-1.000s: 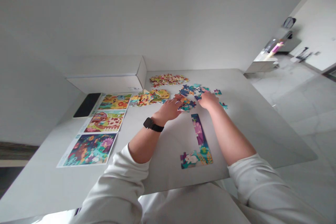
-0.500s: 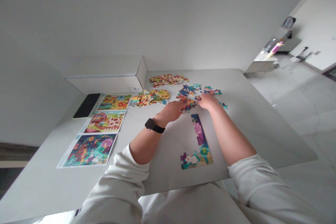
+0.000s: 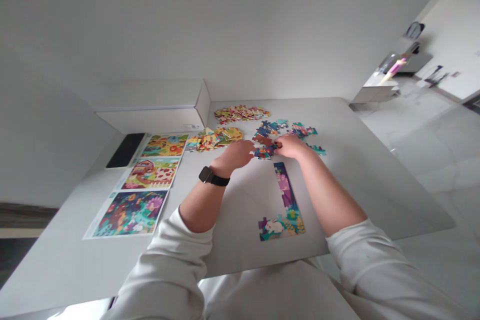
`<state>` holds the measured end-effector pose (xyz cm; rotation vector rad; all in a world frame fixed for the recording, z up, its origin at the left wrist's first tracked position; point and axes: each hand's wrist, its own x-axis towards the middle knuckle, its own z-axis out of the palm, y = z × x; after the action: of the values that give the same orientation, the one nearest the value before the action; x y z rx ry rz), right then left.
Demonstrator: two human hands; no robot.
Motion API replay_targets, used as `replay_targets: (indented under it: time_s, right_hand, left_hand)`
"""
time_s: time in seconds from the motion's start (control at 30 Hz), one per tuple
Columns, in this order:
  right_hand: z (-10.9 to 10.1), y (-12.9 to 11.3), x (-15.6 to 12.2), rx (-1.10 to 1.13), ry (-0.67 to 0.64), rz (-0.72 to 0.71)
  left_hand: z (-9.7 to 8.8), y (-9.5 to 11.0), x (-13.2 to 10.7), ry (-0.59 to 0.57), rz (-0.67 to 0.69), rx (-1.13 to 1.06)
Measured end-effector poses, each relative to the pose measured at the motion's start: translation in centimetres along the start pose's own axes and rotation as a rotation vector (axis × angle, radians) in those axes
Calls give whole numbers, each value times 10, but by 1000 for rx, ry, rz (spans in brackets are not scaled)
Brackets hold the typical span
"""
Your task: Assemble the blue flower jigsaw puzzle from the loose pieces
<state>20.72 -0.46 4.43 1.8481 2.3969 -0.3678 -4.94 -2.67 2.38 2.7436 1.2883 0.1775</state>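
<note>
My left hand [image 3: 240, 154], wearing a black watch, is closed at the left edge of a pile of dark puzzle pieces [image 3: 265, 152]. Its fingers are bent, and whatever lies between them is hidden. On the pile's right side my right hand [image 3: 292, 146] pinches a small dark puzzle piece [image 3: 277, 144]. More blue and teal puzzle pieces [image 3: 265, 127] lie just beyond. Nearer to me is a joined L-shaped strip of puzzle [image 3: 285, 192], with an owl-like purple figure up its side and a white rabbit along its bottom.
Yellow puzzle pieces [image 3: 219, 138] and red-green puzzle pieces [image 3: 242, 113] form separate piles. At the left lie printed picture sheets [image 3: 131, 213] and a black phone [image 3: 125, 150]. A white box [image 3: 150, 119] stands by the wall. Purple-teal pieces [image 3: 303, 130] lie at the right.
My left hand has drawn back to the left, its fingers now bent, uncovering part of the dark pile. My right hand has shifted left over the pieces. The joined strip looks the same.
</note>
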Motion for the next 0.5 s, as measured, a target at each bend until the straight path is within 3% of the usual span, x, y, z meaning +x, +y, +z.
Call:
replay_targets:
  time_s: [0.1,0.17,0.27,0.37,0.5]
  right_hand:
    - [-1,4,0,-30,21,162]
    - [0,4,0,-29,50,189]
    - [1,-1,2,5,82,35]
    - [3,-5,2,31,35,-101]
    - [5,-3,2,17,18,-29]
  left_hand:
    - [-1,-2,-1,-26,-71,24]
    - [-1,1,0,-17,-71,36]
    - [-2,7,2,-8,26,-2]
    - [-1,10,2,-36,74,-40]
    - [1,9,0,-36,-30,5]
